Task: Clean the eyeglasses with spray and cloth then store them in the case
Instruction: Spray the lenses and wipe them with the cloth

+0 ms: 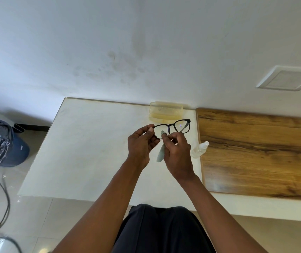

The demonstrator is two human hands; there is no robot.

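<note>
The right hand (178,152) is closed around a pale grey-green cloth (161,152), its fingertips pinching a fold of it against the lens on the left side of the eyeglasses (171,127); the rest of the cloth hangs down between the two hands. The left hand (140,143) is also closed, thumb and forefinger gripping the frame at its left end, near the hinge. The eyeglasses are held in the air above the white surface (91,152), toward its far right corner, with their long axis running left to right and rising slightly to the right. The frame is black and thick-rimmed with rounded lenses; the right lens shows a small bright glint and lies just beyond the right hand, untouched by cloth, so the wiping would probably have to travel rightward along that axis. The yellowish translucent case (166,111) stands at the far edge, just behind the eyeglasses. The clear spray bottle (200,149) lies near the right edge, just beside the right hand.
</note>
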